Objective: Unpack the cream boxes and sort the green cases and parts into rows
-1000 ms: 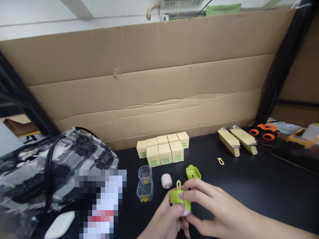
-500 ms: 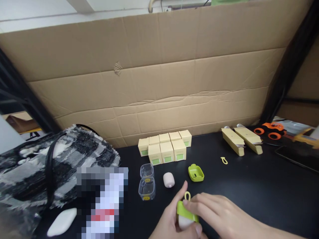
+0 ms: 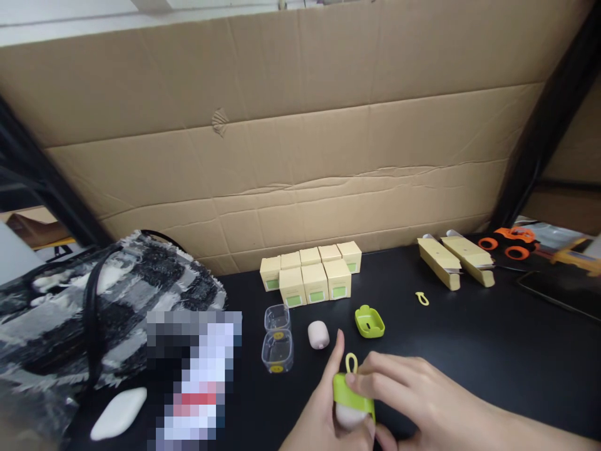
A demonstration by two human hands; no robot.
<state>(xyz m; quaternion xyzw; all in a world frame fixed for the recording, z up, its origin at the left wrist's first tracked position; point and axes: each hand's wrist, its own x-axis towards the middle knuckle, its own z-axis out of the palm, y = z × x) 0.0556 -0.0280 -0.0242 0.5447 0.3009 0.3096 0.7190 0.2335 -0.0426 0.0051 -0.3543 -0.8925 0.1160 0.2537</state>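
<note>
At the bottom centre of the frame both hands are closed together on one small object. The left hand (image 3: pixel 323 413) cups it from below and from the side, with one finger standing up, and the right hand (image 3: pixel 413 401) presses its fingers on the top. The object is a pale pink rounded case (image 3: pixel 346 415) with a lime green silicone cover (image 3: pixel 353 396) over its upper part; a small yellow loop (image 3: pixel 351 362) stands up from the cover. The cover looks soft and matte and the case smooth and hard. It seems the cover is not fully seated, but the fingers hide the edge.

The risk here is that the smooth case slips from the grip, because the stretchy cover can pull back. Also the thin loop could bend or tear under the right fingers.

Just above the hands, on the black bench (image 3: pixel 493 351), lie a second pink case (image 3: pixel 318 334), another green cover (image 3: pixel 369 322) lying open, and two clear plastic cups (image 3: pixel 277 347). Further up stands a group of small yellow boxes (image 3: pixel 310 272), cardboard, with green labels. A loose yellow loop (image 3: pixel 422 299) lies to the right. A fuzzy black and grey bag (image 3: pixel 103 307) fills the left side.
</note>
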